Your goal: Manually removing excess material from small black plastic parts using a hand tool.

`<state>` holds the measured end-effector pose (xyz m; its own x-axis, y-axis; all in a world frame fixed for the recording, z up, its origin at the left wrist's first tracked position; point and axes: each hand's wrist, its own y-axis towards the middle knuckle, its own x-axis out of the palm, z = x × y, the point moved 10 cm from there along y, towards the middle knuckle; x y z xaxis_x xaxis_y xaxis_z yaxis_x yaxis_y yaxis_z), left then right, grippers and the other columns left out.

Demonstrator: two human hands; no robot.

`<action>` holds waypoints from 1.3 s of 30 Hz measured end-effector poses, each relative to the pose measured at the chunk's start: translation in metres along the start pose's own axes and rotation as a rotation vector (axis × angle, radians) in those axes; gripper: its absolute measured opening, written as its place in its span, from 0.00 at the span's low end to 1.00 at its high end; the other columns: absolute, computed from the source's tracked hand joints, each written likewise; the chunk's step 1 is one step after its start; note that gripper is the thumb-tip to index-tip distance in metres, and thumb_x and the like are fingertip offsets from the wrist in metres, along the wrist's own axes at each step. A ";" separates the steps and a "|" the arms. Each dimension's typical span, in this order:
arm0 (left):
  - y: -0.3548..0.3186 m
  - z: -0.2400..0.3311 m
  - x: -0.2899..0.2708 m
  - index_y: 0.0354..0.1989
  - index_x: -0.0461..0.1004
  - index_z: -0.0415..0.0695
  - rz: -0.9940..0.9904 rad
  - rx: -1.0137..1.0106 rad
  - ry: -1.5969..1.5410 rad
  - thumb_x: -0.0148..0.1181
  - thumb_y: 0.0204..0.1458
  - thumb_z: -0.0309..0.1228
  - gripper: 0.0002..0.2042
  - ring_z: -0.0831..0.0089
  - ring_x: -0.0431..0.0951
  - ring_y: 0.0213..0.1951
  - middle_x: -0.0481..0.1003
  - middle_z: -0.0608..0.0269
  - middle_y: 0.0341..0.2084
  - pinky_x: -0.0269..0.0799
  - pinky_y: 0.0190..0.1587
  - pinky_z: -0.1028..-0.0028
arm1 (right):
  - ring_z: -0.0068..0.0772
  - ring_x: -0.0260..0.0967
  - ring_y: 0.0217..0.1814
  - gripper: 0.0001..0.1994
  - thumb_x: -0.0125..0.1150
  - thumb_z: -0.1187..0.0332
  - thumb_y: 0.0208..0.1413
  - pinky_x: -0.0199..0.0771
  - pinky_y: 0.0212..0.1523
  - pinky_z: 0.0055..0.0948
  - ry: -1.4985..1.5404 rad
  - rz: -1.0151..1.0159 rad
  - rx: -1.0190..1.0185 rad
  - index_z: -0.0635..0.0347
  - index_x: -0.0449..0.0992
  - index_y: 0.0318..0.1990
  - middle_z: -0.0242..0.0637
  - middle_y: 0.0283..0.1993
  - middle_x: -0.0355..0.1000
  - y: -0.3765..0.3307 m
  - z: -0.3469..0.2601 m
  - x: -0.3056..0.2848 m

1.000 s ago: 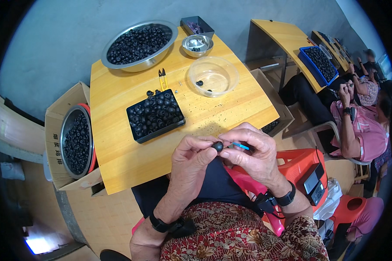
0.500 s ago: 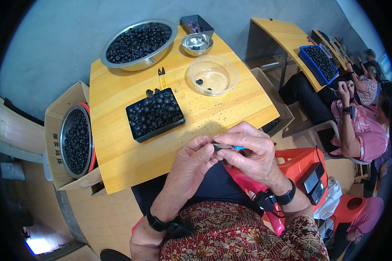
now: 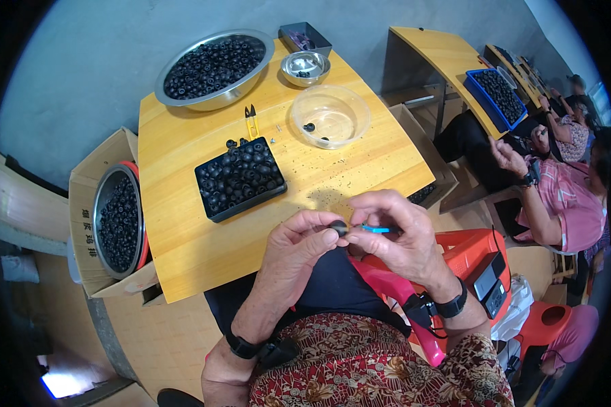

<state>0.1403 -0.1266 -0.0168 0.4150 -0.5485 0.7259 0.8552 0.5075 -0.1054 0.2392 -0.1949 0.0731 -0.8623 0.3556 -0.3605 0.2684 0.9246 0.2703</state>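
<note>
Pinched in my left hand (image 3: 293, 245) is a small black round part (image 3: 338, 228), its dark rounded side showing. My right hand (image 3: 406, 237) is closed on a small blue-handled tool (image 3: 376, 229); its working end is hidden by the fingers, close to the part. Both hands are over my lap at the table's near edge. Just beyond them a black tray (image 3: 246, 209) is heaped with similar black parts. Yellow-handled thread snips (image 3: 252, 125) lie behind it, with a few loose parts beside them.
A clear plastic bowl (image 3: 356, 125) with a couple of parts stands right of the snips. Behind are a full steel basin (image 3: 254, 78), a small steel bowl (image 3: 307, 80) and a dark box (image 3: 319, 46). A carton (image 3: 91, 173) stands left, a red stool (image 3: 465, 247) right. Other people work farther right.
My hands have drawn slightly apart, my right fingers lifting and showing more of the blue handle. The black part now shows more plainly. A neighbour's arm at the right has lowered.
</note>
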 end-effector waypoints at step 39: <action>0.000 0.002 -0.005 0.47 0.71 0.38 0.130 0.311 0.067 0.60 0.57 0.20 0.10 0.80 0.77 0.40 0.77 0.63 0.37 0.72 0.47 0.79 | 0.31 0.68 0.27 0.15 0.65 0.76 0.35 0.71 0.25 0.26 -0.720 0.277 -0.603 0.65 0.78 0.36 0.41 0.41 0.74 -0.020 -0.033 0.017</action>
<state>0.1375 -0.1221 -0.0190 0.5426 -0.5032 0.6726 0.6625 0.7487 0.0257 0.2046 -0.2120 0.0907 -0.2799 0.7330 -0.6199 -0.0156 0.6422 0.7664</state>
